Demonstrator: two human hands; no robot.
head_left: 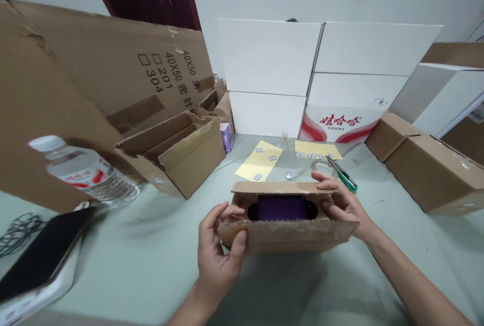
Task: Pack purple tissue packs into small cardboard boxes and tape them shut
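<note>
A small cardboard box (291, 237) stands before me on the pale green cloth, its top flaps raised. Inside it lies a purple item (282, 208) with a dark round shape at either end; its kind I cannot make out. My left hand (221, 250) grips the box's left end, thumb on the near flap and fingers over the edge. At the right end, my right hand (342, 205) holds the box with its thumb inside the opening and fingers along the far flap. The hands partly cover both ends of the box.
Beyond the box lie yellow sheets (260, 160) with small labels, a tape roll (323, 166) and a green utility knife (341, 173). To the left are an open carton (189, 159), a water bottle (88, 172) and a black tablet-like device (43, 253). Closed cartons (427, 164) stand right.
</note>
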